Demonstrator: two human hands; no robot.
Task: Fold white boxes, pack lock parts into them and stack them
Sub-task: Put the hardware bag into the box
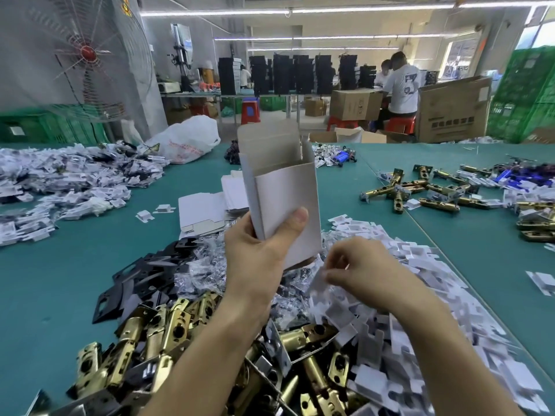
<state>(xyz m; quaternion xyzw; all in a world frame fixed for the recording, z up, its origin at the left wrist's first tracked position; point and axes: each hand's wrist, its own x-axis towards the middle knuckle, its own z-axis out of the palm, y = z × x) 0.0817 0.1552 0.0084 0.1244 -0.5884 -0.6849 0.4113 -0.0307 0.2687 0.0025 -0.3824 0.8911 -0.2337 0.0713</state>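
My left hand (260,244) grips a folded white box (282,187) by its lower part and holds it upright over the table, top flaps open. My right hand (357,268) is below and to the right of the box and pinches a small white card insert (318,280) over a heap of the same inserts (420,295). Brass latch bolts (168,334) lie heaped in front of me. Black strike plates (135,283) lie to their left. Clear bags of small parts (204,265) sit between them. A stack of flat white box blanks (204,210) lies behind the box.
The green table (60,265) carries more white inserts (60,181) at the far left, more brass latches (420,187) at the right and a white plastic bag (186,139) at the back. People sit at a far table among cardboard cartons (450,109).
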